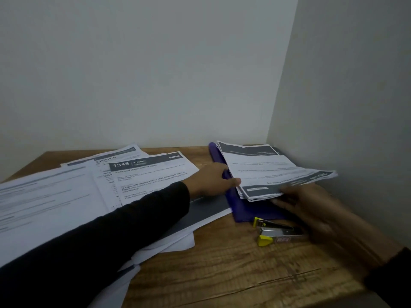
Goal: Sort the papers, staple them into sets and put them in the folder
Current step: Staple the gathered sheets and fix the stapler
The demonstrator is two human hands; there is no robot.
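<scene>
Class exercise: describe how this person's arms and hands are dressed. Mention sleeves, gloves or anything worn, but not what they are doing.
Both arms wear long, plain black sleeves with no visible markings. The left sleeve ends at the wrist; only the cuff of the right sleeve shows at the frame edge. The left hand and right hand are bare, without gloves. No rings or watch are visible, though the picture is dim and blurred.
</scene>
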